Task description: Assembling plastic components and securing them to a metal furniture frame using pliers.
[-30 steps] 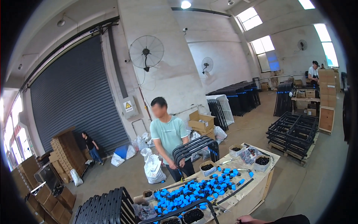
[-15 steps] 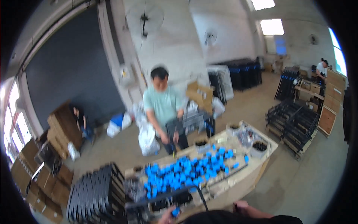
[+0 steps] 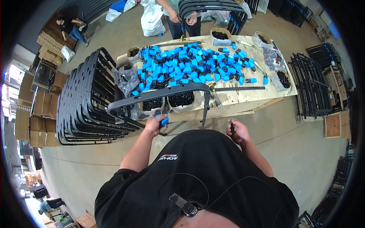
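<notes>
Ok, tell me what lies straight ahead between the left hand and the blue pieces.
In the head view, an open box of black parts and a black frame's bar lie between.

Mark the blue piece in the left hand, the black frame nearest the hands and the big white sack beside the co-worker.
Blue piece [image 3: 164, 121], head view: its blue part.
Black frame [image 3: 159, 94], head view: its long upper bar.
White sack [image 3: 153, 22], head view: its side.

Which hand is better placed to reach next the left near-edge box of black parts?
Probably the left hand: it is closer to that box, though holding a blue piece. The right hand, holding a dark piece, is farther.
</notes>
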`<state>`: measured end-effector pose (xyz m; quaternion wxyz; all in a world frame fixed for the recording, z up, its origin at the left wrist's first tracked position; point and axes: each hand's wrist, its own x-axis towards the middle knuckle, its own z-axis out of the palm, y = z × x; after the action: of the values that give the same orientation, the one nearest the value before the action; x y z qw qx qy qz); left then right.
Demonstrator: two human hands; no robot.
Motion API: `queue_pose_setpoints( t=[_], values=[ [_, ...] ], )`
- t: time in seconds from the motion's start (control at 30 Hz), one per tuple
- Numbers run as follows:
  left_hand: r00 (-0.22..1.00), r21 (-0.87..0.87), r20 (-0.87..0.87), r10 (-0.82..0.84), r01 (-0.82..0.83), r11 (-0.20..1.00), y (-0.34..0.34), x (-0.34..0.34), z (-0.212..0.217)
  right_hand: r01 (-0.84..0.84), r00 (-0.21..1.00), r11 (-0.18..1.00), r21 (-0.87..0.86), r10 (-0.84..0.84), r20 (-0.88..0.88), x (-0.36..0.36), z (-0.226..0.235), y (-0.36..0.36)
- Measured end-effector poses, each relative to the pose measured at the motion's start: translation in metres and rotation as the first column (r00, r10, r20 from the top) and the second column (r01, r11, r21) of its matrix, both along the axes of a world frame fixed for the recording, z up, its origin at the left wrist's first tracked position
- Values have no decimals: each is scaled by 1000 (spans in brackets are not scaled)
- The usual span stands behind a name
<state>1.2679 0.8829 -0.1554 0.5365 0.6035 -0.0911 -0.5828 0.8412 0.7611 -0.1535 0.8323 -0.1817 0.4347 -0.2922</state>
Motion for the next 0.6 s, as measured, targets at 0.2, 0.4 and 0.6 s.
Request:
queue_pose_setpoints(
  t=[0.2, 0.4, 0.6],
  values=[
    [964, 34, 266, -26, 17, 999, -33, 1, 9, -61, 996, 998, 25, 63, -59, 3, -4, 5],
    [753, 95, 655, -63, 1, 996, -70, 20, -19, -91, 986, 994, 59, 98, -135, -6, -15, 6],
    [121, 268, 950, -288, 157, 951, -72, 78, -31, -63, 971, 994, 90, 82, -225, -24, -10, 11]
  ],
)
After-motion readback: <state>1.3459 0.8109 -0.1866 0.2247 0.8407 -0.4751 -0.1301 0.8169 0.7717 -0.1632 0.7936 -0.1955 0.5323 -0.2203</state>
